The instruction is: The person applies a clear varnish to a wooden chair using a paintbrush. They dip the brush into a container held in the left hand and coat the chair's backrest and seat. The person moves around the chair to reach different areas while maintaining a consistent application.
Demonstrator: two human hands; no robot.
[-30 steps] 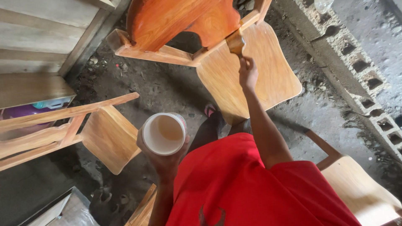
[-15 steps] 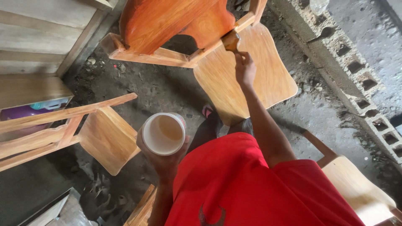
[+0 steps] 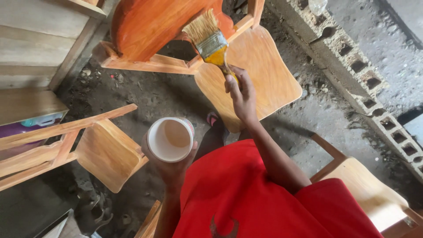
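My right hand (image 3: pixel 240 94) grips the handle of a paintbrush (image 3: pixel 209 37), bristles up and tilted left, lifted off the wood in front of a wooden chair. The chair's seat (image 3: pixel 264 75) is pale with a light coat, and its back panel (image 3: pixel 150 24) is stained a glossy orange-brown. My left hand (image 3: pixel 174 165) holds a white cup (image 3: pixel 169 139) from below, close to my body; it holds pale tan liquid. A red shirt covers my torso at the bottom of the view.
An unfinished wooden chair (image 3: pixel 101 152) lies to the left, another chair's seat (image 3: pixel 365 191) sits at the lower right. A row of hollow concrete blocks (image 3: pixel 361 70) runs along the right. Wooden planks (image 3: pixel 31 57) stack at the upper left. The floor is dirt.
My right hand has lifted the brush away from the chair's rail, so its bristles now stand free and face up. The cup in my left hand stays put.
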